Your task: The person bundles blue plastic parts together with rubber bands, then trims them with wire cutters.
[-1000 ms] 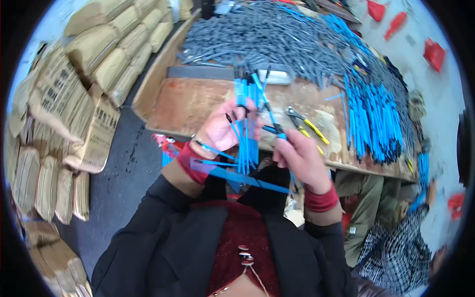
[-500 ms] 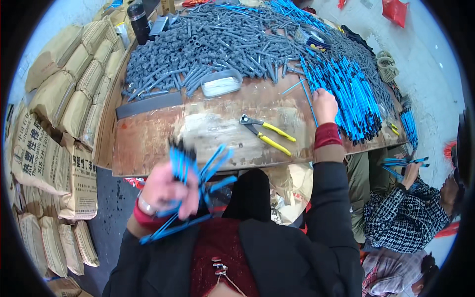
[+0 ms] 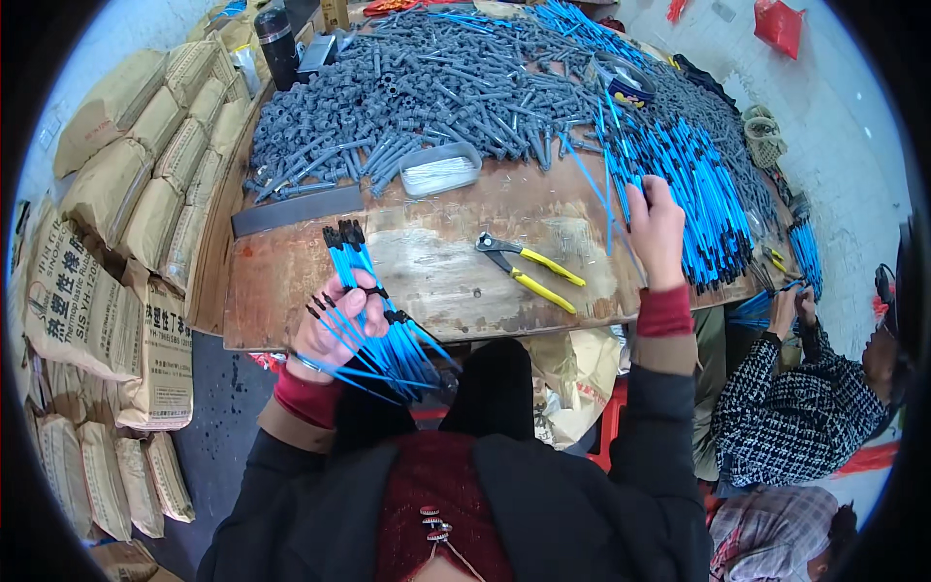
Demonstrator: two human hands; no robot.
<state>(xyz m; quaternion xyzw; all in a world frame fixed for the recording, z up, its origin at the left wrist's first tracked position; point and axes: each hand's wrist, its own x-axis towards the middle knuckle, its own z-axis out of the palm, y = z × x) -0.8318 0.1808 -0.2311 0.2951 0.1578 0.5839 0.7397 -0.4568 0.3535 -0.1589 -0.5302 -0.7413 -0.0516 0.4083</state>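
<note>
Left hand [image 3: 335, 325] gripped loose bundle of blue ties [image 3: 373, 320] at table [image 3: 291, 291] edge; right hand [image 3: 657, 228] closed on ties in pile [image 3: 703, 184]. Risk: splayed bundle might slip, pull could tangle pile.

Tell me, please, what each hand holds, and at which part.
The left hand grips a bundle of blue rods around its middle. The right hand reaches into the blue rod pile; its grip cannot be told.
</note>
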